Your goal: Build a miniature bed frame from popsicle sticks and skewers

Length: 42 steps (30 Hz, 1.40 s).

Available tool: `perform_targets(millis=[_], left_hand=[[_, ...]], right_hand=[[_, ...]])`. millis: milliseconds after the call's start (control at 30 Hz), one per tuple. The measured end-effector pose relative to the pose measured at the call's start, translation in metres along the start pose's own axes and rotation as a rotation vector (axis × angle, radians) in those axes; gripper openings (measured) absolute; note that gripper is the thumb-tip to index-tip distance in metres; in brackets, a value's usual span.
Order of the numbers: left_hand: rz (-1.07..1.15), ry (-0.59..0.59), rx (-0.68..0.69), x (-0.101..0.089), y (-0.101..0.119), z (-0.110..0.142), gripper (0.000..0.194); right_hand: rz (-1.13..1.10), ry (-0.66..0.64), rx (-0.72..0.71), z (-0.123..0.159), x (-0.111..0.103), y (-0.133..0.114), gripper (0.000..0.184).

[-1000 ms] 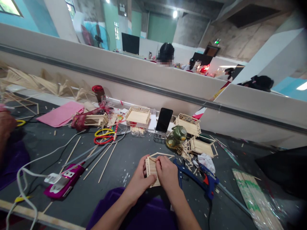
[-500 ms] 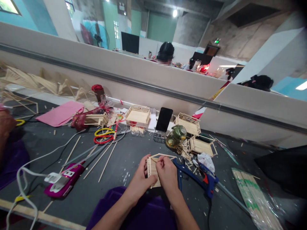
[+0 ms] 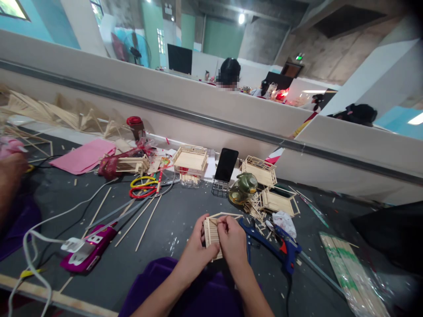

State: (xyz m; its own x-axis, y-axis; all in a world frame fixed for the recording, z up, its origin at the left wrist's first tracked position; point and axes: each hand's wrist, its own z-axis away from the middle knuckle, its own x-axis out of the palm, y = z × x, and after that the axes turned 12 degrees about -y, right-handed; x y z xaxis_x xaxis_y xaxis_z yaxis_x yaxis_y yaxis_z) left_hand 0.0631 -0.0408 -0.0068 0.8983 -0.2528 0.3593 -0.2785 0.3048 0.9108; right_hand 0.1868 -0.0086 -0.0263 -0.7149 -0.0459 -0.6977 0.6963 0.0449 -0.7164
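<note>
Head view: a worker's two bare hands meet over a small slatted frame (image 3: 212, 233) near the middle of the tabletop's (image 3: 185, 220) near edge, as I watch from afar. The left hand (image 3: 200, 251) clasps the frame along its left side, thumb laid across the pale slats, fingers curled behind. The right hand (image 3: 232, 240) covers its right side, fingertips pinched narrow near the frame's far end; I cannot tell what, if anything, sits between them. Purple cloth (image 3: 198, 290) lies below the wrists.

Just right of the right hand I see a blue glue gun (image 3: 289, 257), with a crumpled tissue (image 3: 284, 223) near it. Toward the far edge stand a phone (image 3: 226, 165), upright in a wire stand (image 3: 220, 188), and a green object (image 3: 247, 182) over loose sticks. One wooden tray (image 3: 190, 159) is left of the phone; two more (image 3: 259, 171) (image 3: 279, 201) are to its right. Wrapped sticks (image 3: 353, 273) occupy the near right corner.

A magenta power strip (image 3: 86, 259) lies toward the near left corner, pink sheets (image 3: 82, 156) toward the far left. At the left edge I make out a co-worker's hand (image 3: 11, 176), blurred, beside something pink.
</note>
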Motion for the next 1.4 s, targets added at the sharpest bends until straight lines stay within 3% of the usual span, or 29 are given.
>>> perform_targets(millis=[300,667,867,1067,1267,1400], left_hand=[[-0.021,0.002,0.006,0.003,-0.002,0.001,0.083],[0.099,0.031,0.011,-0.012,-0.007,-0.006,0.073],[0.078,0.065,0.035,-0.014,-0.010,-0.008,0.068],[-0.029,0.052,0.098,-0.004,-0.013,-0.002,0.067],[-0.073,0.082,0.103,0.005,-0.016,0.004,0.069],[-0.077,0.077,0.106,0.006,-0.015,0.005,0.069]], right_hand=[[0.067,-0.005,0.096,-0.002,0.000,-0.005,0.015],[0.024,0.094,-0.008,0.001,0.009,0.008,0.018],[-0.035,0.059,-0.103,0.003,0.008,0.010,0.022],[-0.007,0.019,-0.041,0.003,0.002,0.005,0.021],[0.164,0.060,0.015,0.007,0.001,0.002,0.018],[0.155,0.089,0.077,0.006,0.003,-0.001,0.014]])
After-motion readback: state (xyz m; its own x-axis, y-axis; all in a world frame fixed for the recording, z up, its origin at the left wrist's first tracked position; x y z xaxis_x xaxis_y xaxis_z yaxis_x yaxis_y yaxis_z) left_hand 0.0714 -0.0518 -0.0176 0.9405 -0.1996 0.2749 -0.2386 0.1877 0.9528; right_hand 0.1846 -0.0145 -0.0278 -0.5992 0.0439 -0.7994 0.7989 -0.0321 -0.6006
